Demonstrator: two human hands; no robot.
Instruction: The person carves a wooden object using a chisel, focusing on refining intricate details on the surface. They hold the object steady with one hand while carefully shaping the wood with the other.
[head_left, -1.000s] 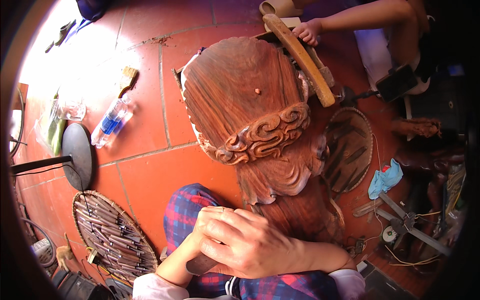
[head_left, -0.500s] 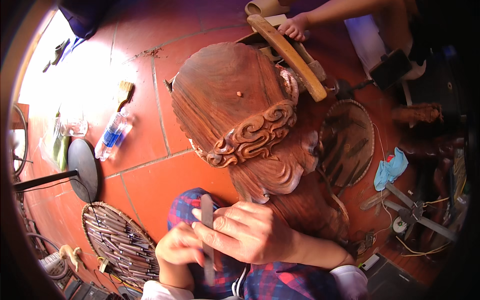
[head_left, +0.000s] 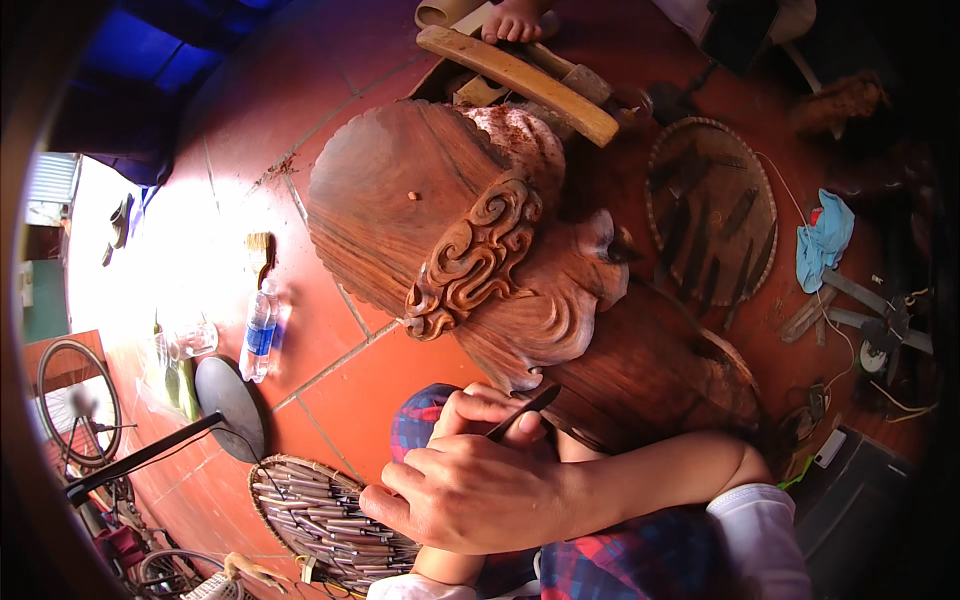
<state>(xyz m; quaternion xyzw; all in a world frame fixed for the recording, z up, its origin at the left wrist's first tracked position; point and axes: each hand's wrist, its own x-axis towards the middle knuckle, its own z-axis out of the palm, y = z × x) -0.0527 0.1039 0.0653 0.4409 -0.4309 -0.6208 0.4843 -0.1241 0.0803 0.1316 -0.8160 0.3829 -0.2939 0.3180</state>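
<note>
A person sits at the near edge of a large wood carving (head_left: 510, 300), a dark strip (head_left: 525, 412) now slanting up toward the piece. Half a second ago the strip stood lengthwise across the right hand's fingers; now it is pinched between the left hand's (head_left: 490, 415) thumb and fingers, its tip overlapping the carving's near part in view. Whether it touches the wood cannot be told. The right hand (head_left: 470, 495) lies over the left, fingers curled; what they close on, if anything, is hidden. For the work, the change reads as a shift of grip that brings the strip's end round to face the carving.

The view, too, has swung, and the carving sits farther left in it. It rests on the tiled floor (head_left: 345, 410), curled relief along one edge. To its left lie a brush (head_left: 260, 250) and a plastic bottle (head_left: 262, 335); nearer on that side, a basket (head_left: 254, 490) of handled tools (head_left: 335, 515). To its right is a round tray (head_left: 773, 205); beyond it, a wooden bar (head_left: 520, 85) and another person's bare foot (head_left: 513, 22).
</note>
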